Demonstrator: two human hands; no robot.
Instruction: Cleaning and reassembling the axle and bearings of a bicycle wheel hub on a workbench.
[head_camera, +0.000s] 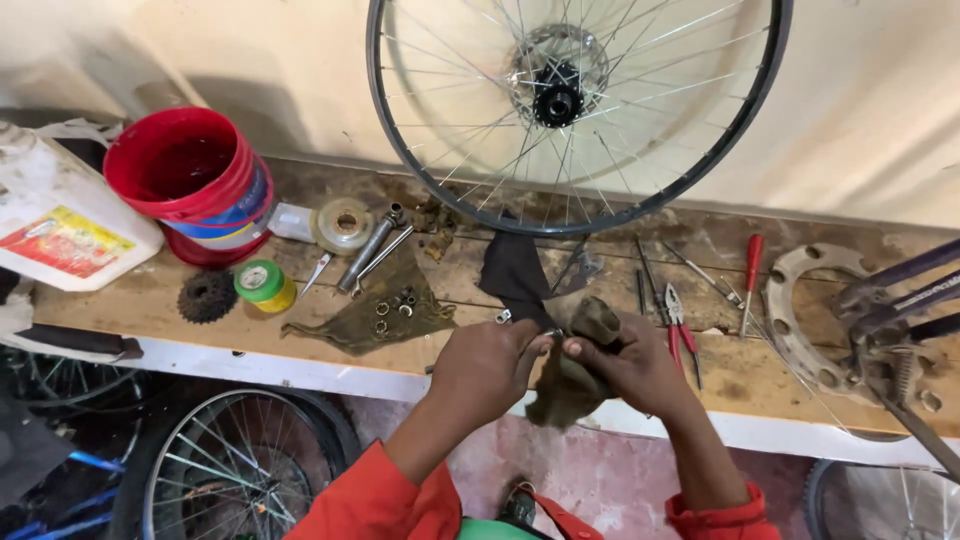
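My left hand pinches a small shiny metal part at its fingertips, over the front edge of the wooden workbench. My right hand grips a dirty olive rag that hangs below both hands and wraps toward the part. The two hands touch at the fingertips. A spoked bicycle wheel leans upright against the wall just behind them. A dark cloth lies on the bench under the wheel.
On the bench: red bucket, white jug, black sprocket, green-yellow tape roll, greasy cloth with small nuts, red-handled pliers, red screwdriver, metal ring plate. Wheels stand below.
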